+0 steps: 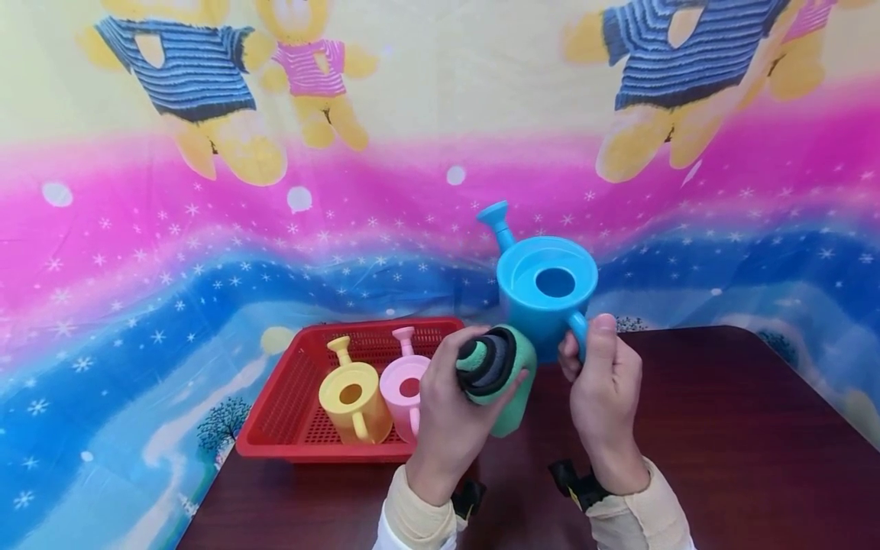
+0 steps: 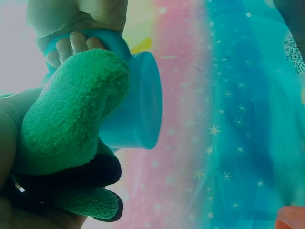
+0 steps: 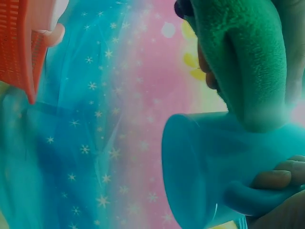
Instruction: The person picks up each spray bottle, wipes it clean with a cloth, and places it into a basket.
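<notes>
My right hand (image 1: 605, 397) grips the handle of a blue toy watering can (image 1: 550, 263), which is held up above the table with its spout to the upper left. In my left hand (image 1: 450, 412) is a rolled or folded cloth (image 1: 517, 382), fuzzy green with a black and grey side. The cloth touches or lies very near the can's side wall; in the right wrist view the cloth (image 3: 243, 62) overlaps the blue can (image 3: 190, 162). The left wrist view shows the green cloth (image 2: 71, 114) in front of the can (image 2: 138, 105), whose base faces right.
A red perforated basket (image 1: 268, 412) stands on the left of the dark wooden table (image 1: 722, 458). Inside it are a yellow watering can (image 1: 344, 376) and a pink one (image 1: 393, 374), partly hidden by my left hand. A printed backdrop (image 1: 440, 114) hangs behind.
</notes>
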Tool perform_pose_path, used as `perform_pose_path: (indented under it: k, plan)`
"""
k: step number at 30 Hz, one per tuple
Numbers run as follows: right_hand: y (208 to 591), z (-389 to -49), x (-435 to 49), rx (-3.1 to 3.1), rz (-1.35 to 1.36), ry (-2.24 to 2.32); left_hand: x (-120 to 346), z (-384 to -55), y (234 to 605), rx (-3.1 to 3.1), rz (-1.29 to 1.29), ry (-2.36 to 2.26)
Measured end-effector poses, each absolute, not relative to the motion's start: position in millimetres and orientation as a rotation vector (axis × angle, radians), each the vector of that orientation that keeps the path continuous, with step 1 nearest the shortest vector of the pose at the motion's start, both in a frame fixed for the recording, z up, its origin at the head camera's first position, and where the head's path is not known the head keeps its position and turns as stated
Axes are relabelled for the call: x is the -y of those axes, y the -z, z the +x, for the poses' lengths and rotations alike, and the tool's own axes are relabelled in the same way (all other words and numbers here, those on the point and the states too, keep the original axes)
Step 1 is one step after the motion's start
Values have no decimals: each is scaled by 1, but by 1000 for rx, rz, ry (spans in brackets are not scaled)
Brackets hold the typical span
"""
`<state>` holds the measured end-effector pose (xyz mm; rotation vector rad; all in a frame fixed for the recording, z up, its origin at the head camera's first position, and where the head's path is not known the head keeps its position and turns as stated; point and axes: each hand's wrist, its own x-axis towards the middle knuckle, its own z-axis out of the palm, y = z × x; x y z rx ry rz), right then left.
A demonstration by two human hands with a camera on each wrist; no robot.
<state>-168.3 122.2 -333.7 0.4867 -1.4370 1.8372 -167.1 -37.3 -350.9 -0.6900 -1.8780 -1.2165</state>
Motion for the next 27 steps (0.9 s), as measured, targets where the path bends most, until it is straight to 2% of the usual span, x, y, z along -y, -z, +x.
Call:
perform_pose_path:
  k: [19,27]
  plan:
    - [333,-159,-109,1320,601,-1772,31,-163,353,1907,-563,1286]
    - [336,-159,-104,1426,591,-1555,30,-163,353,1812,-586,1350]
